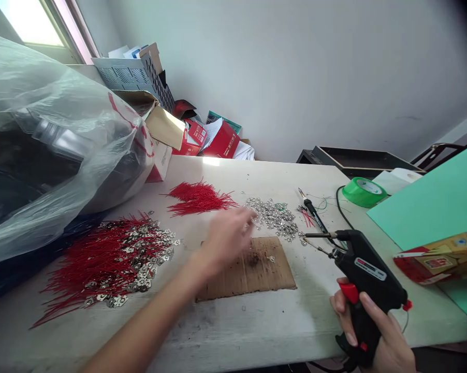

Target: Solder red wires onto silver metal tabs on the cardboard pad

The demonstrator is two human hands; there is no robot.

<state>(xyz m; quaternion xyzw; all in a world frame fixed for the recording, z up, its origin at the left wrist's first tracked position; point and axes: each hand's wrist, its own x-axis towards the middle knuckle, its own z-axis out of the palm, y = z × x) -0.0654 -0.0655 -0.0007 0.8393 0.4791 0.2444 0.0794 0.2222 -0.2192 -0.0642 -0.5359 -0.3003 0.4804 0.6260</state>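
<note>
My left hand (231, 233), blurred by motion, is over the back edge of a scorched cardboard piece (252, 280), beside a pile of small metal parts (276, 215). What its fingers hold, if anything, cannot be made out. One small metal part (271, 259) lies on the cardboard. My right hand (373, 326) is wrapped round the grip of a black soldering gun (367, 274) with a red trigger, its tip pointing left near the metal pile. Loose red wires (202, 199) lie behind my left hand. At the left is a heap of red wires with metal tabs (113, 259).
A plastic bag (113, 150) bulges over the table's left side. A soldering iron (313, 210) and green tape (363, 192) lie right of the metal pile. A red-yellow packet (439, 259) rests on a green sheet (431, 202). Boxes stand at the back left.
</note>
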